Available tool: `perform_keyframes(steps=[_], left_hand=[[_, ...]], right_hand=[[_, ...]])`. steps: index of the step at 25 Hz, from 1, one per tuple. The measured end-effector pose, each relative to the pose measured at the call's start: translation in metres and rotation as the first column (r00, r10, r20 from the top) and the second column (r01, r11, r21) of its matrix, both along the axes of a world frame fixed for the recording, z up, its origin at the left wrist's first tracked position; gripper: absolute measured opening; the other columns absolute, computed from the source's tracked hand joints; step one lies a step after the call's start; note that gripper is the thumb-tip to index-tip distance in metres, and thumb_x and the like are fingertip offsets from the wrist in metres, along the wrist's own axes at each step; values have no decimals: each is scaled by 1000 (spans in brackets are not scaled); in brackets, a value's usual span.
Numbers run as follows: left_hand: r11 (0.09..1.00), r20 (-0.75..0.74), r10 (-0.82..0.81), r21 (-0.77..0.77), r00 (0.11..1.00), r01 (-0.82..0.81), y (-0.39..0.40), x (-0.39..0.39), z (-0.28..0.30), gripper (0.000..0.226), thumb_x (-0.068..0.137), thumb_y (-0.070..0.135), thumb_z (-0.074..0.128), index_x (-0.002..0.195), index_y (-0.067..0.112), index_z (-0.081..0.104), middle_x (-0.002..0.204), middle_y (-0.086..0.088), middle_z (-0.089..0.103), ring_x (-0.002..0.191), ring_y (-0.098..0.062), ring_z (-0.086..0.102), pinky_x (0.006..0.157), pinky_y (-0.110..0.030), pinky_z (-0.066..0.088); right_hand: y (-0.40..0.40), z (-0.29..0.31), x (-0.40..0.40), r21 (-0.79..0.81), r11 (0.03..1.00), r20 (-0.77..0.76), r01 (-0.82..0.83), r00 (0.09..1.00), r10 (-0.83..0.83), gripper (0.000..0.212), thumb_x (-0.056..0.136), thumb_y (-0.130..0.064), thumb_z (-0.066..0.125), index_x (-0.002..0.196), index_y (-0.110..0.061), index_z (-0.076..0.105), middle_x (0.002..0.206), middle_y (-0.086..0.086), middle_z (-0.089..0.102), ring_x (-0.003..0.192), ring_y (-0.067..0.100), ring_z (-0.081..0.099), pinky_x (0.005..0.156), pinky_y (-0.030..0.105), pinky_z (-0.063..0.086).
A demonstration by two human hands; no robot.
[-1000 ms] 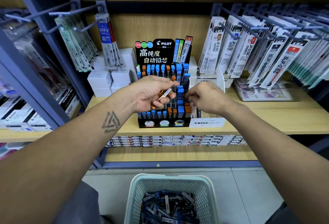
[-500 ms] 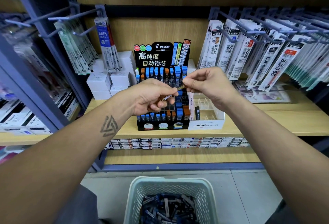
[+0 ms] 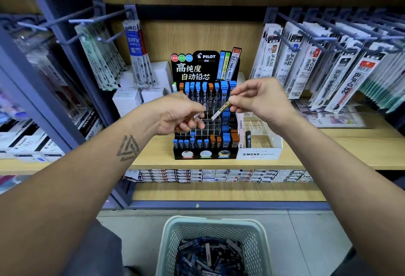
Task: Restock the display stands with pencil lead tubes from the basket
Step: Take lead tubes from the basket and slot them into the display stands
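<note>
Right hand (image 3: 260, 100) pinched one lead tube (image 3: 221, 110) by its upper end, angled down above the Pilot stand (image 3: 206, 153) — placing step. Left hand (image 3: 175, 114) gripped a spare tube. Next: steer tip into an open slot. Basket (image 3: 171, 242) below held many more.

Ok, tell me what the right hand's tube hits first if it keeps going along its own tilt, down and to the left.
Probably the clear dividers in the middle of the black Pilot stand. The right hand pinches the tube, whose lower end points there; depth is uncertain.
</note>
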State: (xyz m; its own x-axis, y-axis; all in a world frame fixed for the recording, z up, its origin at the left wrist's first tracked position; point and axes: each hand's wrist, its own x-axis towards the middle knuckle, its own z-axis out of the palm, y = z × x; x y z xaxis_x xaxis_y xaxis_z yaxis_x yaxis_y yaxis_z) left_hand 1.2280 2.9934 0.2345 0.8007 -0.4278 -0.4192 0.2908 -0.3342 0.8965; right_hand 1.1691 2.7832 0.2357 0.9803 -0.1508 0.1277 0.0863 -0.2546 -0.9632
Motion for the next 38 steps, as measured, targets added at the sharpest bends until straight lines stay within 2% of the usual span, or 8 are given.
perform_keyframes(steps=[7,12,16,21,26,31,35,38], left_hand=[[995,135,-77,74,988,68,4,-8,-2,20,86,14,78,103,7,71,70,-8,65,41,-7,37,34,-16,23],[995,218,-40,96,975,19,0,-8,-6,12,86,4,76,97,6,71,49,3,54,37,-7,37,36,-17,24],[993,189,57,93,980,-75,-3,-5,-5,8,94,0,60,98,3,67,69,-10,66,47,-12,43,42,-22,29],[998,140,61,-43,988,-55,-3,-10,-2,17,99,-5,53,115,1,55,91,-24,74,54,-17,61,43,-22,45],[997,146,55,-70,988,-45,1,-8,-6,11,101,5,56,110,2,61,92,-21,76,63,-20,70,52,-25,55],[998,124,28,-60,992,-20,3,-10,-4,19,101,2,55,117,6,65,82,-18,73,62,-16,64,54,-23,51],[998,109,7,-67,994,0,2,-10,-5,28,97,-11,50,123,-3,55,91,-22,75,67,-18,68,56,-26,54],[997,126,-37,-62,991,45,0,-13,-3,17,99,-5,54,113,-1,60,98,-20,75,72,-21,70,61,-30,57]], right_hand=[[11,-2,1,66,997,-29,-48,998,50,14,83,5,75,96,0,73,77,16,75,72,24,75,68,26,61],[13,-4,0,67,995,-17,-77,997,78,15,88,6,69,100,-1,71,80,19,75,77,26,76,71,26,61],[10,-9,5,-237,971,30,-4,999,12,14,86,1,74,88,-13,76,76,5,75,73,19,75,78,34,61],[20,-25,4,-701,712,42,-27,996,79,8,87,-21,77,93,-26,78,84,-11,73,82,8,69,84,34,59],[28,-33,-2,-806,579,-78,-126,991,106,10,88,-23,74,96,-30,77,93,-10,74,91,14,69,85,36,58],[31,-36,-2,-841,507,-161,-189,982,100,19,93,-21,65,106,-30,76,105,-4,74,97,20,68,87,36,58],[27,-26,0,-776,620,-81,-117,993,87,23,93,-12,63,104,-25,78,96,-7,74,91,13,67,87,31,56],[24,-19,3,-367,929,-57,-52,998,33,18,90,-8,71,105,-17,75,86,-3,75,80,15,72,85,37,60]])
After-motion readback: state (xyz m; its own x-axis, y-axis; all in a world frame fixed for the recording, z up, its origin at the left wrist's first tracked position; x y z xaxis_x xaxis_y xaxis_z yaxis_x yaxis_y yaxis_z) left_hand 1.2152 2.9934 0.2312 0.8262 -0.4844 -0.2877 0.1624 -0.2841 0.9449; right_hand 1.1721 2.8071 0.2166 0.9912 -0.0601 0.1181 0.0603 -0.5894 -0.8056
